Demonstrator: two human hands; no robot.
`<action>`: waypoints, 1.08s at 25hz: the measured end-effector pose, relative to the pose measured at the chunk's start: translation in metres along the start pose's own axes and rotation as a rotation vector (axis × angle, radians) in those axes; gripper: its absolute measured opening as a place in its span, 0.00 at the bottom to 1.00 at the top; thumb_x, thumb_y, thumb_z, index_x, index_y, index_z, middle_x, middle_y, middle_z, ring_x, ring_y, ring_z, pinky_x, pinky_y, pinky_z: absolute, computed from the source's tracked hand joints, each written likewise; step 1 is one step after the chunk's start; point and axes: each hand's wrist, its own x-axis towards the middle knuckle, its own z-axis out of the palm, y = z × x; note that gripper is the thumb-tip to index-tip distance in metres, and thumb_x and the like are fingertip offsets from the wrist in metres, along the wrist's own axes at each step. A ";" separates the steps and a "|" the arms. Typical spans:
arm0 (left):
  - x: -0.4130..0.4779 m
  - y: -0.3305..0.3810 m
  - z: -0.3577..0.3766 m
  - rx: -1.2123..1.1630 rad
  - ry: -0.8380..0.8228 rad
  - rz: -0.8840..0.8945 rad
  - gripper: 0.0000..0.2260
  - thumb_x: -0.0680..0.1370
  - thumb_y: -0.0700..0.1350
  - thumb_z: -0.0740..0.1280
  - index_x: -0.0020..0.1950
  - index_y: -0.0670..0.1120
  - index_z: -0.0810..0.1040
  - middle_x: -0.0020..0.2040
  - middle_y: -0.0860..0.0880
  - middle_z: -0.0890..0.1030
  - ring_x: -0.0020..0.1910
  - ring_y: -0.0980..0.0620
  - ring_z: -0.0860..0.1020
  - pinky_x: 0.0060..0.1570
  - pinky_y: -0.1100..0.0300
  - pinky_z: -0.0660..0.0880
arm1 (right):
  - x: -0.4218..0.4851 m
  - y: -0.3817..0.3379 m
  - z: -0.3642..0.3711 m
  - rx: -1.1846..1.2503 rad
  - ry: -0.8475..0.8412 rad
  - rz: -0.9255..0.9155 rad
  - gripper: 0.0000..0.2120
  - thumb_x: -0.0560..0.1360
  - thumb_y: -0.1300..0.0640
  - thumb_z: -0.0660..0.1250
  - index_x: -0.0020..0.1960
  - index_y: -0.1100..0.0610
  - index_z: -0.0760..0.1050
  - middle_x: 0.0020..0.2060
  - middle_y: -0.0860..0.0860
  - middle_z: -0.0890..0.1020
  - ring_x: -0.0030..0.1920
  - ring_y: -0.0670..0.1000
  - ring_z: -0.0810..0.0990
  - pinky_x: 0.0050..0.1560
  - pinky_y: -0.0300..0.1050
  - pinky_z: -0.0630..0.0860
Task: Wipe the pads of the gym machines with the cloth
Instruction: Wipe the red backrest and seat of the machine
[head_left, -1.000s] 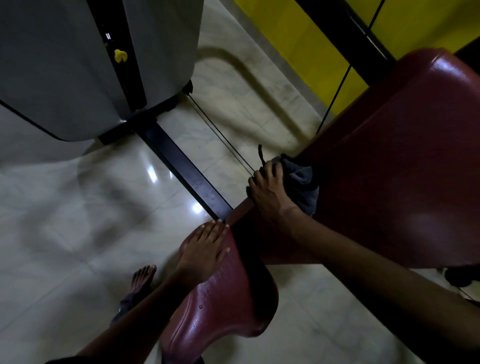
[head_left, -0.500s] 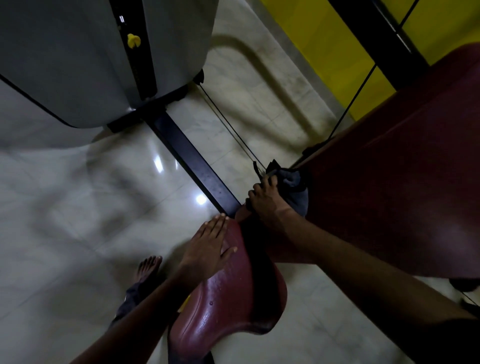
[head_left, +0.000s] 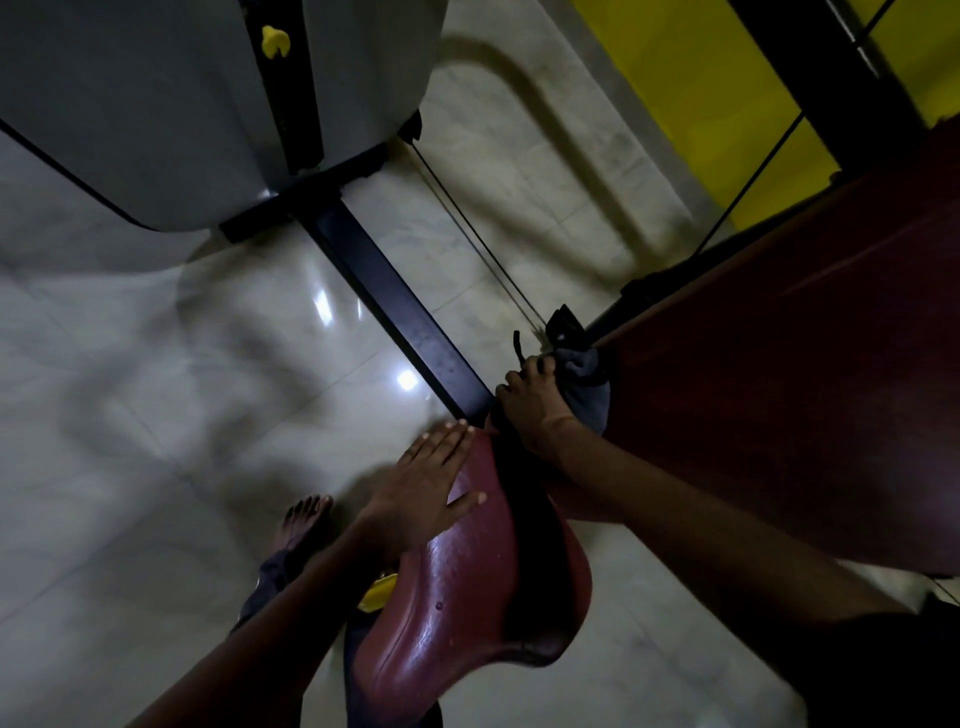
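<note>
A large dark red back pad (head_left: 779, 384) fills the right side. Below it, at bottom centre, sits a smaller dark red seat pad (head_left: 467, 608), glossy with wet spots. My right hand (head_left: 535, 410) grips a grey cloth (head_left: 587, 384) against the lower left edge of the back pad. My left hand (head_left: 426, 493) rests flat, fingers straight, on the upper end of the seat pad.
A black steel beam (head_left: 395, 306) runs along the marble floor (head_left: 156, 415) to a grey weight-stack shroud (head_left: 156, 104) with a yellow pin (head_left: 274, 41). Thin cables (head_left: 478, 244) run beside the beam. A yellow wall (head_left: 691, 88) is top right. My bare foot (head_left: 304, 519) stands left of the seat.
My right hand with the cloth has slid down along the back pad's lower edge toward its corner. My left hand stays flat on the seat pad. The view has shifted a little.
</note>
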 end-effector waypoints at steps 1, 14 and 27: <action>0.000 0.000 0.000 0.005 -0.005 0.003 0.37 0.79 0.68 0.52 0.81 0.46 0.52 0.81 0.48 0.51 0.80 0.51 0.49 0.77 0.53 0.45 | -0.001 0.003 0.001 0.022 -0.005 -0.013 0.23 0.82 0.48 0.56 0.74 0.58 0.65 0.69 0.59 0.69 0.72 0.68 0.63 0.72 0.64 0.59; 0.001 0.003 0.003 -0.045 -0.091 -0.062 0.39 0.78 0.66 0.52 0.81 0.43 0.51 0.81 0.44 0.54 0.80 0.45 0.52 0.77 0.48 0.53 | 0.045 -0.013 0.003 -0.003 -0.119 -0.141 0.16 0.84 0.56 0.55 0.69 0.58 0.72 0.69 0.55 0.75 0.70 0.61 0.70 0.70 0.60 0.63; 0.017 0.020 -0.017 -0.001 -0.210 -0.045 0.43 0.69 0.64 0.43 0.81 0.44 0.50 0.81 0.44 0.47 0.80 0.45 0.48 0.77 0.53 0.44 | -0.115 0.027 0.107 0.034 0.293 -0.129 0.25 0.70 0.62 0.57 0.64 0.57 0.81 0.65 0.54 0.80 0.70 0.61 0.73 0.64 0.58 0.75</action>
